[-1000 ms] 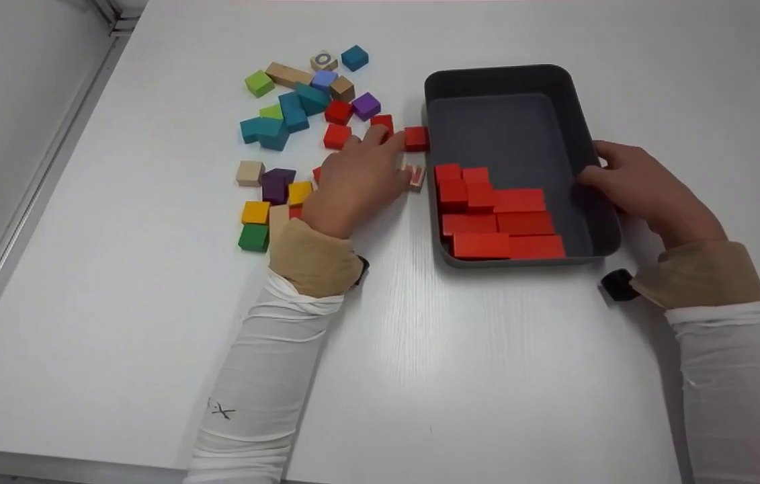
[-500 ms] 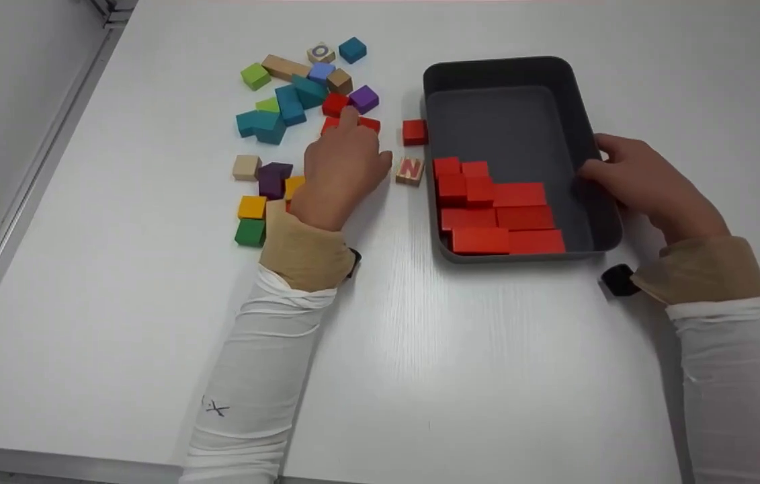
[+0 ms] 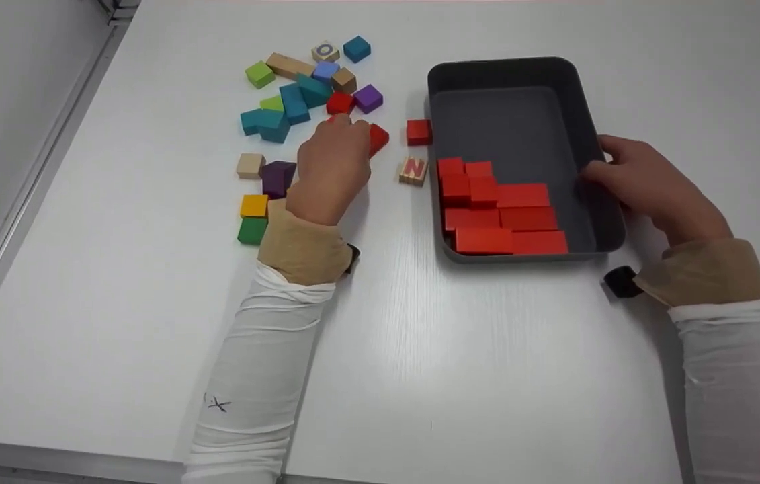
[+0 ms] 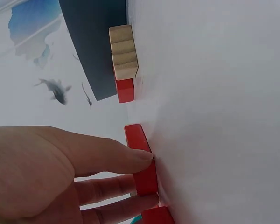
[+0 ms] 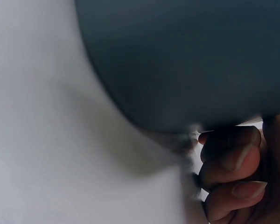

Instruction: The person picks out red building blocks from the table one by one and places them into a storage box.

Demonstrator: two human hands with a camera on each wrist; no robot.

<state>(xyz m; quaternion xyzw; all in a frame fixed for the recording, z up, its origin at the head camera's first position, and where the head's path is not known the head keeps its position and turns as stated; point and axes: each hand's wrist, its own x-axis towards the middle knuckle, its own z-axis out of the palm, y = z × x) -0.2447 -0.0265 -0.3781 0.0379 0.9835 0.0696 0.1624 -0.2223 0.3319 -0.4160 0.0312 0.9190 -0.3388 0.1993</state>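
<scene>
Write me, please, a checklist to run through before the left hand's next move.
1. Left hand has the red block: ok, held in its fingers.
2. Steady tray: ok, the right hand grips its right-hand wall.
3. Room in the tray: ok, the far part is bare; the red pieces lie at the near end.
4. Way to the tray unobstructed: not ok, a loose red cube and the N block lie between the hand and the tray's left wall.
5. Held block lifted off the table: cannot tell, even in the left wrist view.
</scene>
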